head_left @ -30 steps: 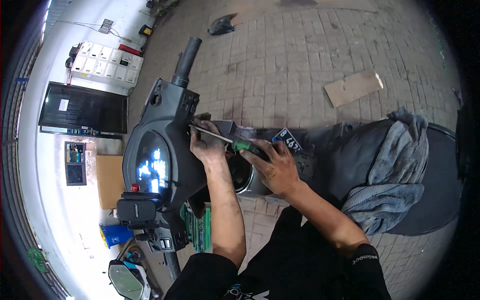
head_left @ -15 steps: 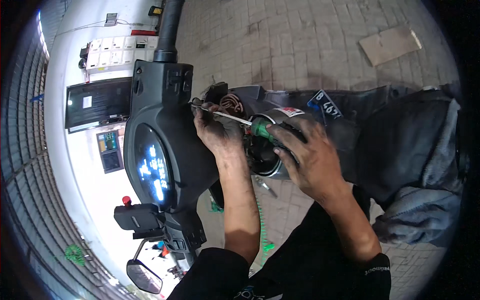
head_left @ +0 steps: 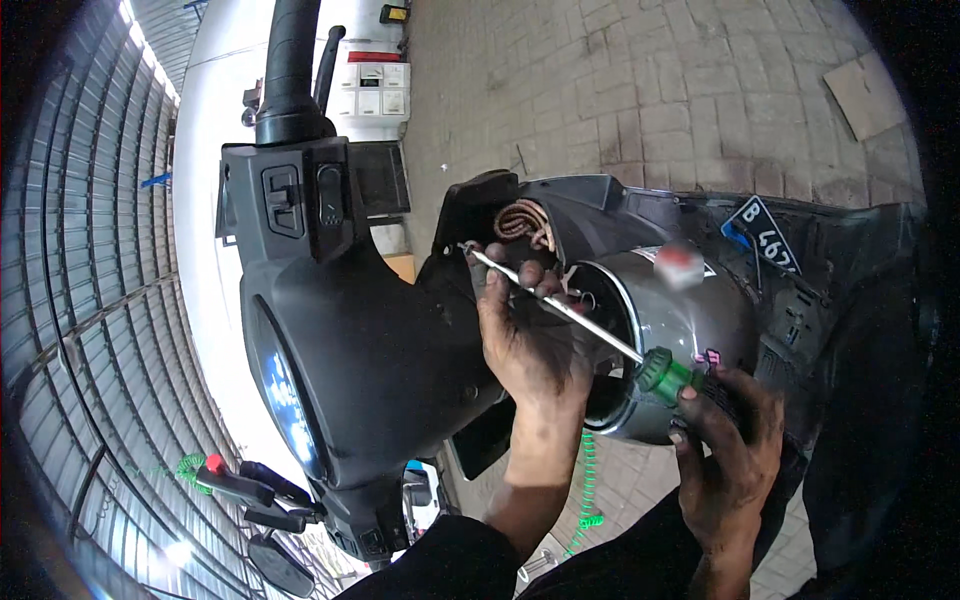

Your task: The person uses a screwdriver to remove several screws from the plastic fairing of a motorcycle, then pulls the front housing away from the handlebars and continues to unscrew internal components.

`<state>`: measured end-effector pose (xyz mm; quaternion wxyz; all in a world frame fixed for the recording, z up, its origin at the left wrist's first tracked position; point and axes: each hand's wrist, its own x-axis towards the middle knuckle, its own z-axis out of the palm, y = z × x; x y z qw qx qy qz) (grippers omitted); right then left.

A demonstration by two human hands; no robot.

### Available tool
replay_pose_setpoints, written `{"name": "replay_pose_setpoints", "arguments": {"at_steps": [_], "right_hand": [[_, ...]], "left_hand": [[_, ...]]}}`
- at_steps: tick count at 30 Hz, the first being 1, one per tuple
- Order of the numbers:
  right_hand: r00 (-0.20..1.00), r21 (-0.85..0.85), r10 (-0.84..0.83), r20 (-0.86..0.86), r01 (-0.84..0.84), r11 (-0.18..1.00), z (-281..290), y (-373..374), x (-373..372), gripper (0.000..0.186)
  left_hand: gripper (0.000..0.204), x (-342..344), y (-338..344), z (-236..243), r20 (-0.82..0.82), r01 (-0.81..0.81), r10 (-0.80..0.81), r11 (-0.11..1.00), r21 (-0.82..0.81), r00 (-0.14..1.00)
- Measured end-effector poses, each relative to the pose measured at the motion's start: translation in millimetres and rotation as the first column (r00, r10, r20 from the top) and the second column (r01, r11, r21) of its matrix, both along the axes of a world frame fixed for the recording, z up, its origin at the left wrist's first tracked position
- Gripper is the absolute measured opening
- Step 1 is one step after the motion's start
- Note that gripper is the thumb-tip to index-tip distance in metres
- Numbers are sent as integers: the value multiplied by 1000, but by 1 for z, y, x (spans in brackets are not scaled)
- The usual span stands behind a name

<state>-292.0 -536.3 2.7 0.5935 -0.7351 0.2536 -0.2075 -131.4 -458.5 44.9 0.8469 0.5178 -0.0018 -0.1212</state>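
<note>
A long screwdriver with a green handle (head_left: 668,378) stretches across both hands at the scooter's dark front panel (head_left: 400,350). My right hand (head_left: 735,460) has its thumb and fingers closed on the handle end. The curled fingers of my left hand (head_left: 540,350) guide the metal shaft close to its tip. That tip meets a small bright spot, perhaps a screw, at the panel's edge; what exactly it touches is too small to tell. Beneath my left wrist is a glossy grey rounded shell (head_left: 690,310) with a pale rim and dark opening.
A coiled brown cord (head_left: 522,222) lies in a pocket beyond my left hand. The handlebar grip (head_left: 290,70) and lit display (head_left: 285,390) are at left. A number plate (head_left: 762,235) rests far right; a green coiled hose (head_left: 588,480) hangs below. Cardboard (head_left: 865,97) lies on the paving.
My view has shifted closer to the panel. The right hand now sits farther back on the screwdriver handle, and more of the shaft shows. The left hand stays near the tip.
</note>
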Motion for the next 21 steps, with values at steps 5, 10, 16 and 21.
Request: {"name": "replay_pose_setpoints", "arguments": {"at_steps": [5, 10, 16, 21], "right_hand": [[998, 31, 57, 37, -59, 998, 3, 6, 6, 40], [997, 98, 49, 64, -55, 994, 4, 14, 11, 40], [996, 85, 74, 56, -79, 993, 3, 22, 8, 36], [990, 50, 66, 125, -73, 996, 0, 30, 8, 40]], "left_hand": [[24, 8, 5, 8, 54, -77, 75, 996, 47, 996], [28, 15, 11, 6, 155, -104, 91, 992, 76, 984], [34, 13, 10, 10, 213, -171, 153, 983, 68, 965], [26, 10, 2, 19, 244, -218, 201, 975, 44, 949]]}}
